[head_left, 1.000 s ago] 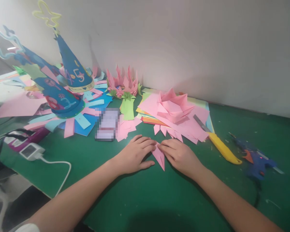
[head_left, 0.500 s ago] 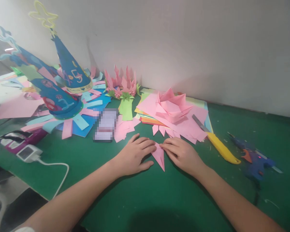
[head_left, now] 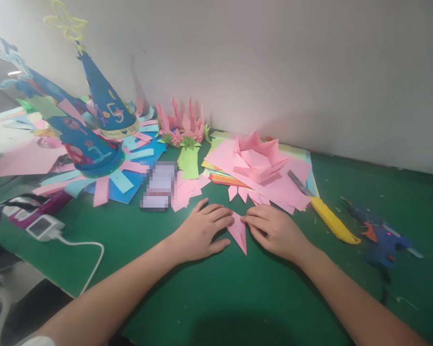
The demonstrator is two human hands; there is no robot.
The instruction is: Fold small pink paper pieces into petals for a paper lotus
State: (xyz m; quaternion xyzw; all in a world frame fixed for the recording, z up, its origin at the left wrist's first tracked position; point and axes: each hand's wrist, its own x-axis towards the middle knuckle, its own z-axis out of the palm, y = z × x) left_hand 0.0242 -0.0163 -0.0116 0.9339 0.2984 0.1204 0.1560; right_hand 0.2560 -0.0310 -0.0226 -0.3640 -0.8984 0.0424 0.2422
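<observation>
Touching a pointed pink paper fold (head_left: 237,235) with both hands, on the near side of the pink origami flower (head_left: 260,161).
The left hand (head_left: 202,231) lies loosely spread, fingertips on the fold; the right hand (head_left: 274,233) has its fingers bunched at the other edge, and I can't tell whether they pinch it. A yellow-handled cutter (head_left: 334,221) and blue glue gun (head_left: 384,247) lie right of the flower.
</observation>
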